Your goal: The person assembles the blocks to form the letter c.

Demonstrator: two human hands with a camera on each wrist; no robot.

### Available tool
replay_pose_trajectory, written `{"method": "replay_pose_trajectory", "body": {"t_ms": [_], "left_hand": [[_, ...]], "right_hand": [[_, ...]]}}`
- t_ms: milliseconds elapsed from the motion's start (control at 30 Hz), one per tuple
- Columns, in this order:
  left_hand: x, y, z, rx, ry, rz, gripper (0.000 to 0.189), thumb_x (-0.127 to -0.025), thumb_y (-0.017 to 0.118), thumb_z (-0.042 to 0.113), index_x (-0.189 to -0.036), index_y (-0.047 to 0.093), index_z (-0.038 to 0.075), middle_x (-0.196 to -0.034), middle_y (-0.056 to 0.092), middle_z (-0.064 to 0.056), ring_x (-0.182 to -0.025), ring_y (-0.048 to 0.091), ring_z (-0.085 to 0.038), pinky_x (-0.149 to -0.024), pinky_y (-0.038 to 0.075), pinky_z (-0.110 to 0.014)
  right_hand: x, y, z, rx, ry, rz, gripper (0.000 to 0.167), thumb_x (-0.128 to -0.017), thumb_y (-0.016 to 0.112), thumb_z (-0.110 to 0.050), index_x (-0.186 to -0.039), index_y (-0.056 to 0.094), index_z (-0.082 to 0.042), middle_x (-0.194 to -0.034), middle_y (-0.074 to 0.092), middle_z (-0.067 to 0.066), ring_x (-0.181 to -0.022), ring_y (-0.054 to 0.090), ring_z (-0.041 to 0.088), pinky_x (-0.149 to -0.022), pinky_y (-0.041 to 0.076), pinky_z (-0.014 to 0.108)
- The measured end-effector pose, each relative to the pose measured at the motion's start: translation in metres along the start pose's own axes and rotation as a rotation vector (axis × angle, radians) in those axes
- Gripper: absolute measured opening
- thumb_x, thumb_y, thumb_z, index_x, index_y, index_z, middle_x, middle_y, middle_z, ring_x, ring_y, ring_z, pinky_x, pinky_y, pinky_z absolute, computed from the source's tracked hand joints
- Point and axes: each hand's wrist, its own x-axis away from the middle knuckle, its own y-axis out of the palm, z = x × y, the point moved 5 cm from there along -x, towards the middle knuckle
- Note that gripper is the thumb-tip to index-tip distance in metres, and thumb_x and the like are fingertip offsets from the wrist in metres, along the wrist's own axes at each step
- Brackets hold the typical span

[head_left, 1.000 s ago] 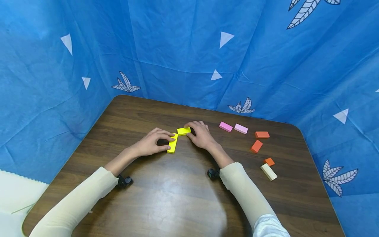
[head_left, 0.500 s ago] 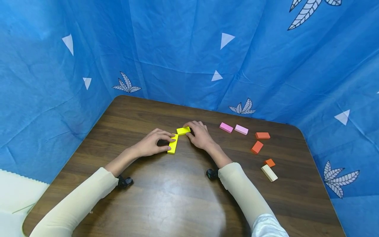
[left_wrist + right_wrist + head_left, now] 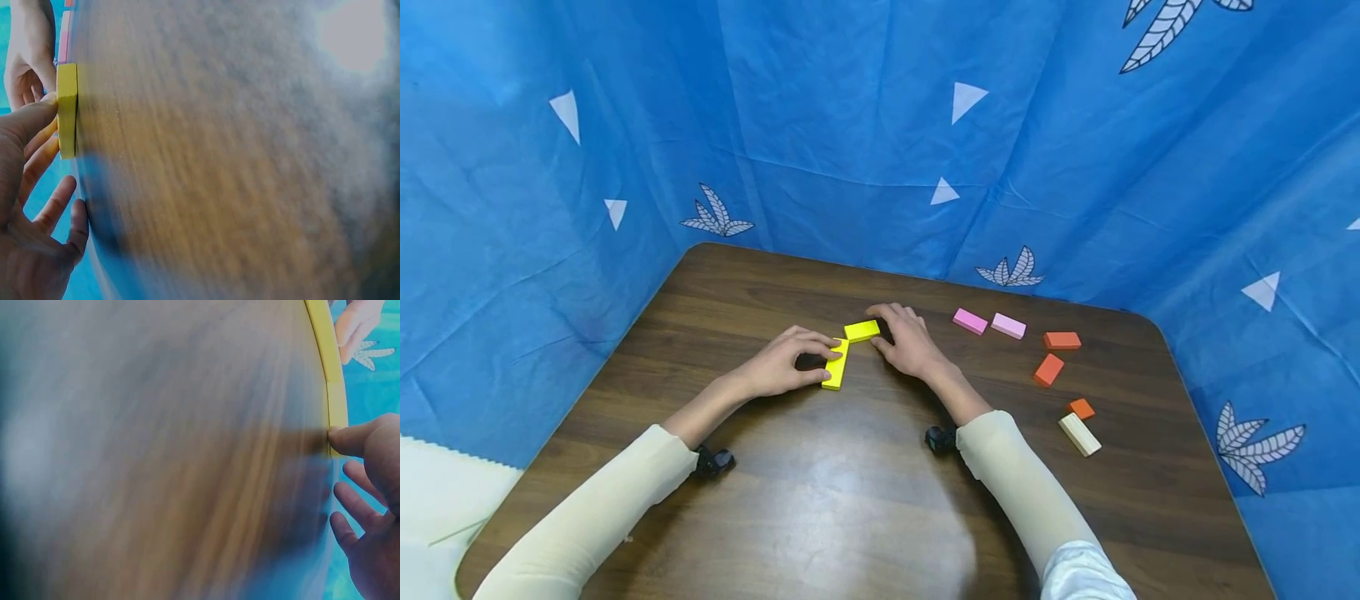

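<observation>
Two yellow rectangular blocks lie on the wooden table, their near corners meeting at an angle. My left hand [image 3: 782, 363] pinches the longer-looking yellow block [image 3: 837, 371] between thumb and fingers; in the left wrist view its thumb presses on the face of that yellow block [image 3: 67, 112]. At the right end of the other yellow block [image 3: 860, 332] is my right hand [image 3: 910, 342], index finger just beyond the far edge and thumb beside the near corner. In the right wrist view the right thumb [image 3: 353, 439] overlaps the block's end, with the other fingers spread below.
Right of my right hand lie a pink block [image 3: 970, 322] and a paler pink block [image 3: 1008, 326]. Farther right are several orange blocks [image 3: 1062, 340] and a cream block [image 3: 1080, 435]. A blue curtain [image 3: 850, 125] hangs behind the table [image 3: 760, 517].
The yellow block by my right hand has shifted slightly left against the other one. My right fingers have loosened, leaving that block's right end uncovered. My left hand has stayed put.
</observation>
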Motion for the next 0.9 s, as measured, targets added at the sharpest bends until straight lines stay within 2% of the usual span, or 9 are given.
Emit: {"method": "replay_pose_trajectory", "body": {"t_ms": [233, 467, 633, 900], "left_hand": [[-0.001, -0.003, 0.0, -0.02, -0.005, 0.013, 0.037, -0.097, 0.083, 0.031, -0.132, 0.078, 0.02, -0.15, 0.067, -0.003, -0.137, 0.055, -0.03, -0.115, 0.046, -0.058], [-0.003, -0.001, 0.0, -0.021, 0.0, -0.009, 0.038, -0.098, 0.081, 0.032, -0.134, 0.077, 0.022, -0.152, 0.066, -0.003, -0.138, 0.054, -0.03, -0.115, 0.046, -0.059], [-0.003, 0.001, 0.0, -0.017, 0.006, -0.006, 0.038, -0.098, 0.081, 0.031, -0.135, 0.077, 0.022, -0.152, 0.066, -0.004, -0.139, 0.055, -0.032, -0.116, 0.046, -0.06], [-0.002, 0.002, -0.002, -0.014, 0.0, -0.007, 0.038, -0.098, 0.081, 0.031, -0.135, 0.077, 0.022, -0.15, 0.066, -0.004, -0.139, 0.056, -0.033, -0.116, 0.046, -0.06]], "right_hand": [[0.013, -0.016, 0.025, -0.005, 0.033, 0.053, 0.045, -0.105, 0.072, -0.023, -0.148, 0.061, -0.014, -0.148, 0.063, 0.008, -0.136, 0.055, 0.033, -0.114, 0.044, 0.054], [0.042, -0.038, 0.055, 0.022, 0.077, 0.089, 0.036, -0.104, 0.073, -0.024, -0.138, 0.068, -0.014, -0.142, 0.067, 0.01, -0.134, 0.057, 0.033, -0.114, 0.042, 0.057], [0.058, -0.059, 0.085, 0.041, 0.144, 0.149, 0.033, -0.104, 0.073, -0.024, -0.135, 0.07, -0.014, -0.142, 0.067, 0.013, -0.134, 0.052, 0.037, -0.109, 0.038, 0.06], [0.073, -0.086, 0.122, 0.047, 0.256, 0.224, 0.041, -0.102, 0.074, -0.024, -0.139, 0.066, -0.007, -0.142, 0.065, 0.019, -0.127, 0.047, 0.04, -0.103, 0.035, 0.059]]}}
